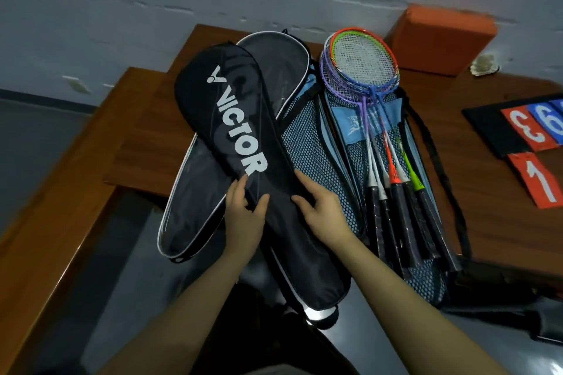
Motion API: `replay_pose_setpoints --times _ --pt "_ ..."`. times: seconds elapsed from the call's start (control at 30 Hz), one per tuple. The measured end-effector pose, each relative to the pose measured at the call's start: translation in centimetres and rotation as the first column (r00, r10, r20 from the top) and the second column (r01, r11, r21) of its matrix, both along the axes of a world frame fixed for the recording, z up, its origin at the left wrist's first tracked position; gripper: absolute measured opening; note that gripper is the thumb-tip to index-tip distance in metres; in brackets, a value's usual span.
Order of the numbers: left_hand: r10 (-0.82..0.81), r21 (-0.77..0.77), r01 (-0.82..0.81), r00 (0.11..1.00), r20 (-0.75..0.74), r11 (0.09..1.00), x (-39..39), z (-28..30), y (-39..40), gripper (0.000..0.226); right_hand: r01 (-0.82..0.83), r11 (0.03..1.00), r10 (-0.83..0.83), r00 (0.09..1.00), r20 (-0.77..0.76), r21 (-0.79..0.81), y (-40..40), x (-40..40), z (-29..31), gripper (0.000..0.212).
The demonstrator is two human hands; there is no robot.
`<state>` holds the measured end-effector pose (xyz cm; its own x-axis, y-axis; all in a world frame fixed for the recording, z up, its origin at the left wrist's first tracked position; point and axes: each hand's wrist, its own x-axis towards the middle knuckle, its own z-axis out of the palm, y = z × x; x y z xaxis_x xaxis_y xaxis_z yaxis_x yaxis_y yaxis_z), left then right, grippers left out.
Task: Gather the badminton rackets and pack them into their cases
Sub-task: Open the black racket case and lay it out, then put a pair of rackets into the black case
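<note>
- Both forearms reach in from the bottom edge toward a black racket case (243, 143) printed "VICTOR" in white, which lies slanted across the table (134, 143).
- Left hand (245, 210): its grip pinches the narrow lower part of the black case, thumb on top and fingers curled round the left edge.
- Right hand (320, 207): fingers fairly straight and spread, resting on the case's right edge; this grip curls round nothing.
- Under the black case lies a grey case with white piping (189, 222), its wide end toward the near-left table edge; a second grey case (280, 61) shows behind the black one's head.
- Just right of these, blue mesh cases (320, 146) lie flat, running from the far side to the near table edge.
- On top of the mesh cases rests a stack of badminton rackets (362, 61), none of them packed: heads with purple, blue, orange and green frames overlap at the far end, and the black handles fan toward the near edge.
- An orange block (438, 39) sits at the far side of the table.
- Red and blue number cards (533, 137) lie at the right.
</note>
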<state>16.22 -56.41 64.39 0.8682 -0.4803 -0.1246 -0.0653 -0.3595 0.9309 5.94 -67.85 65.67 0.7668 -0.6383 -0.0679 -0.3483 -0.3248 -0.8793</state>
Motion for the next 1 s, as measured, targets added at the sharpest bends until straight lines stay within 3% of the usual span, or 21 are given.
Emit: replay_pose_setpoints --times 0.17,0.47,0.67,0.87,1.0 --pt "0.031 -0.121 -0.016 0.992 0.126 0.993 1.2 3.1 -0.2 0.046 0.060 0.997 -0.055 0.993 0.100 -0.050 0.3 1.2 1.7 0.051" --pt "-0.103 -0.128 0.137 0.964 0.244 0.982 9.2 7.6 -0.6 0.046 0.188 0.981 -0.195 0.948 0.251 0.052 1.7 7.5 4.5 0.052" --pt "-0.188 -0.021 0.201 0.942 0.277 0.979 18.5 7.4 0.6 0.053 0.247 0.968 -0.249 0.949 0.194 0.035 3.8 15.6 4.7 0.051" --pt "-0.297 0.148 0.273 0.938 0.176 0.950 27.3 4.6 2.9 0.055 0.267 0.959 -0.275 0.959 0.073 0.097 6.9 23.4 4.0 0.058" --pt "-0.386 0.196 0.349 0.899 0.206 0.916 31.6 3.1 4.6 0.055 0.275 0.947 -0.281 0.960 0.011 0.166 7.9 27.5 3.0 0.062"
